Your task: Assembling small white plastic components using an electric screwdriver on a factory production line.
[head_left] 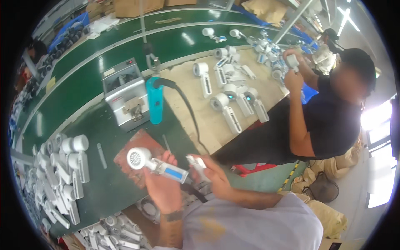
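Note:
A white handheld fan [138, 158] with a round grille head rests in my left hand [164, 193], fingers curled around its handle. The handle lies uncovered, and a blue battery [173, 172] shows inside it. To its right, my right hand [216, 178] grips a slim white handle cover [197, 164] between thumb and fingers, apart from the fan. Under the fan head lies a worn red mat [132, 171] on the green bench.
A teal electric screwdriver [155, 102] hangs beside a grey screw feeder [126, 98]. White fans [58, 166] pile up at the left. More fans [227, 110] stand on the beige mat [183, 89]. At the right, a co-worker [333, 108] handles a white part. Behind runs a green conveyor [121, 48].

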`<state>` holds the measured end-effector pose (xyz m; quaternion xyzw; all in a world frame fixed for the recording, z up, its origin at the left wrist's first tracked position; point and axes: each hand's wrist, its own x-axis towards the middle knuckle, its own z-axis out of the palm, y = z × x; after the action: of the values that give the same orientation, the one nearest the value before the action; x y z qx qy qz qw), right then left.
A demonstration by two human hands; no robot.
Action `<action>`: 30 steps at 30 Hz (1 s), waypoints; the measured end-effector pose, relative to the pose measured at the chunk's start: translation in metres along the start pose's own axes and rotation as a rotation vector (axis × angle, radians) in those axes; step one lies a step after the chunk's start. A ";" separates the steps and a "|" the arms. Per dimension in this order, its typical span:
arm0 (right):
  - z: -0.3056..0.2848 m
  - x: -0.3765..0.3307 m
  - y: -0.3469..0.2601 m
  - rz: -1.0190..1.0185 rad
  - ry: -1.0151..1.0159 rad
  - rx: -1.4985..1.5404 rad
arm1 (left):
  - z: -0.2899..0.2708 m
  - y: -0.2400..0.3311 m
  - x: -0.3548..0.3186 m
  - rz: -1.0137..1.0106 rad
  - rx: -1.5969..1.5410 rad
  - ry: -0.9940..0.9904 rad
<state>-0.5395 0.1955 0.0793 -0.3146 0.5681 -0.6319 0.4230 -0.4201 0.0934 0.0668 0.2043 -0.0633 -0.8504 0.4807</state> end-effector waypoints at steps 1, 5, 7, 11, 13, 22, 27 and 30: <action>0.002 0.008 -0.003 0.176 -0.009 0.234 | -0.014 0.003 0.008 -0.026 0.000 -0.104; 0.011 0.030 -0.106 -0.723 -0.249 0.219 | 0.005 0.030 -0.004 -0.002 0.113 -0.117; 0.026 0.052 -0.097 -0.316 -0.248 -0.085 | 0.004 0.028 -0.008 0.027 0.063 -0.010; 0.004 0.027 -0.028 -0.364 -0.501 -0.471 | 0.005 0.005 0.012 -0.042 0.178 0.089; 0.015 0.011 -0.024 -0.284 -0.406 -0.457 | 0.007 0.001 -0.002 -0.015 0.106 0.018; 0.027 0.015 -0.035 -0.445 -0.339 -0.662 | 0.002 0.002 -0.016 0.050 0.178 0.007; 0.030 0.028 -0.019 -0.537 -0.316 -0.795 | -0.001 0.008 -0.014 0.029 0.041 0.077; 0.036 0.033 -0.022 -0.666 -0.275 -0.899 | -0.001 0.009 -0.019 0.043 0.119 0.101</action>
<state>-0.5268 0.1500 0.1036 -0.7047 0.5909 -0.3809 0.0958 -0.4042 0.1049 0.0739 0.2736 -0.0937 -0.8231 0.4887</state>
